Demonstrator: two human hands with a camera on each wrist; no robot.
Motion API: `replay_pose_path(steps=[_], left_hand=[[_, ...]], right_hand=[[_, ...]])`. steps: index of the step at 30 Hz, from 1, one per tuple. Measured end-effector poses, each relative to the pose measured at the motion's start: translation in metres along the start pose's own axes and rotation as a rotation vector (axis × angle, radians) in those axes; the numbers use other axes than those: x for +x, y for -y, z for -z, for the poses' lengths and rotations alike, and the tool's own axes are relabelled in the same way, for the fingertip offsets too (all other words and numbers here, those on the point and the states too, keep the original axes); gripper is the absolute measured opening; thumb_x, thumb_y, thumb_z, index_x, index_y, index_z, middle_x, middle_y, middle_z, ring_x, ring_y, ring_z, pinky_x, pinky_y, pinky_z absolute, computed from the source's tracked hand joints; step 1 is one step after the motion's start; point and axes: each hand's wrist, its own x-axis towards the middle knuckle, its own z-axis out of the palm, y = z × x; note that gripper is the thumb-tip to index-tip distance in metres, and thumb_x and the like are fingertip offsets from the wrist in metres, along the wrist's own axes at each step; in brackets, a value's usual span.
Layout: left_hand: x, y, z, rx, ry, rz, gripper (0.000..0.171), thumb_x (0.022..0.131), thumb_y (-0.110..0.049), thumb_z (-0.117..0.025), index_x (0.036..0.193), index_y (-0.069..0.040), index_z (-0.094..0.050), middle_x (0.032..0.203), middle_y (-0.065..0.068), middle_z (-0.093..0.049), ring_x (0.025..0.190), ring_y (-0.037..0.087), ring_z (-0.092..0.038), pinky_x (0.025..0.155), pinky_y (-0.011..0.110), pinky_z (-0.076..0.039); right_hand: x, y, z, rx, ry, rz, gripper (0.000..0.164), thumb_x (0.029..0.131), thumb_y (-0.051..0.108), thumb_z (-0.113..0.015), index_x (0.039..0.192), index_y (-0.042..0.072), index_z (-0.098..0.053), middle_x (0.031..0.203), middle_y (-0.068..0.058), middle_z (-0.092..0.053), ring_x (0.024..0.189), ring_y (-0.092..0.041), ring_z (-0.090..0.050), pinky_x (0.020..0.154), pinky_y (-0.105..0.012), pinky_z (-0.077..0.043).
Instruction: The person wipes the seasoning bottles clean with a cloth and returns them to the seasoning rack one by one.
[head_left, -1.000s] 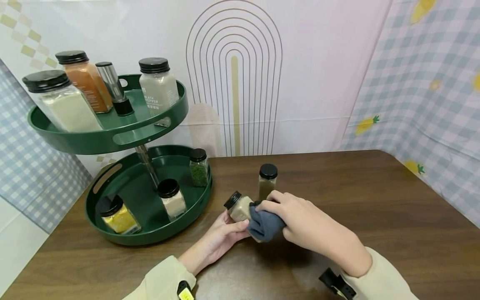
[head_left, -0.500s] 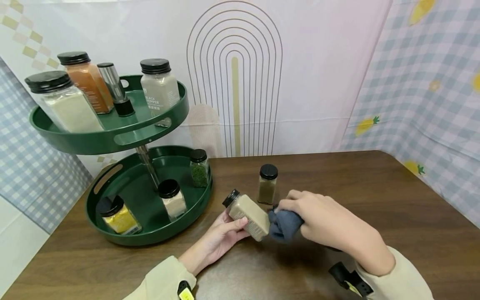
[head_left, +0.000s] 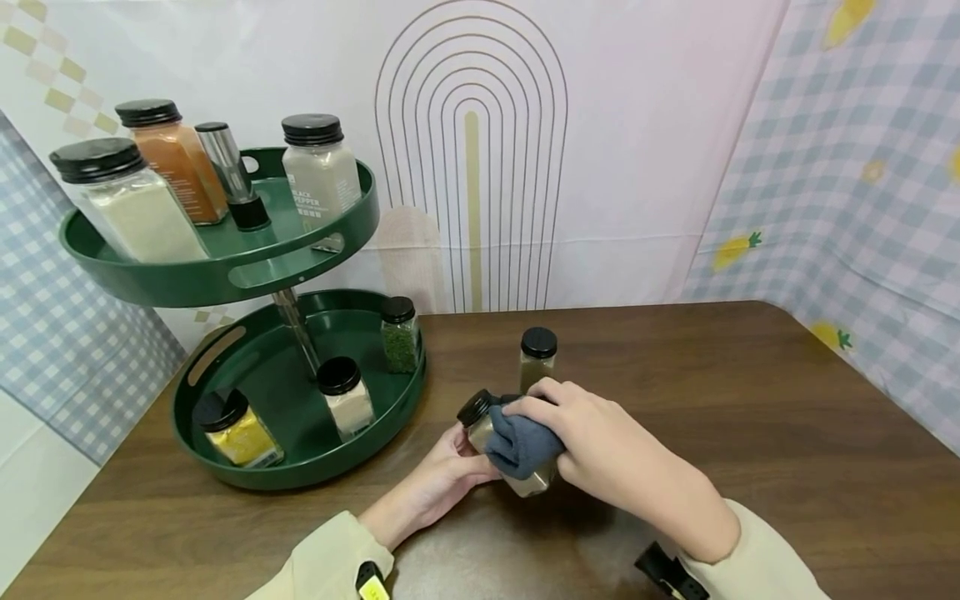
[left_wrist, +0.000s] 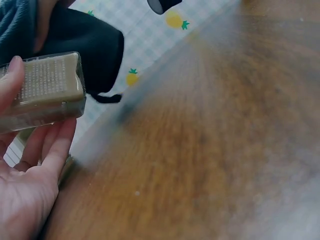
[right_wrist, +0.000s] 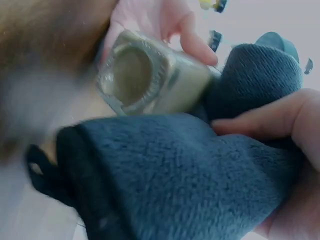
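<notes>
My left hand point(head_left: 450, 475) grips a square clear spice jar point(left_wrist: 47, 92) filled with beige powder, its black lid tipped up to the left. Fingers lie under the jar and the thumb on its printed side in the left wrist view. A bunched blue-grey cloth point(head_left: 521, 442) is pinched in my right hand point(head_left: 592, 450) and covers the jar's upper side. In the right wrist view the cloth point(right_wrist: 170, 170) hangs in folds with a small loop, beside the jar's base point(right_wrist: 132, 75). Just behind the hands stands another black-lidded jar point(head_left: 537, 354), its lower part hidden.
A two-tier green tray stand point(head_left: 202, 283) fills the left. Its upper tier bears several large jars, among them one marked black pepper point(head_left: 322, 179). Below are a yellow-powder jar point(head_left: 243, 437), a white one point(head_left: 348, 408) and a green-herb jar point(head_left: 400, 337). Brown wooden table point(head_left: 750, 400) extends right.
The cloth slid off the jar's bottom end to the right half a second ago. Now it is back over the jar near its lid, and the jar has shifted slightly right.
</notes>
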Motion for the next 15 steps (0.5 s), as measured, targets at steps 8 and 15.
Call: replay_pose_path(steps=[8,15], left_hand=[[0.001,-0.003,-0.001,-0.082,-0.053,0.027,0.070,0.085,-0.005,-0.063,0.142,-0.004,-0.024,0.121,0.003,-0.051,0.110,0.013,-0.053,0.098,0.038,-0.043],[0.001,-0.002,0.000,-0.090,-0.037,0.037,0.068,0.086,-0.007,-0.062,0.142,-0.005,-0.023,0.124,0.004,-0.050,0.115,0.017,-0.052,0.101,0.043,-0.040]], right_hand=[[-0.009,-0.011,0.016,0.047,0.180,-0.033,0.052,0.065,-0.012,-0.059,0.099,0.027,-0.065,0.089,0.012,-0.056,0.074,-0.007,-0.054,0.062,-0.026,-0.044],[-0.011,-0.020,0.030,-0.007,0.119,-0.093,0.058,0.064,-0.013,-0.055,0.105,0.027,-0.066,0.097,0.010,-0.060,0.078,-0.010,-0.056,0.060,-0.029,-0.044]])
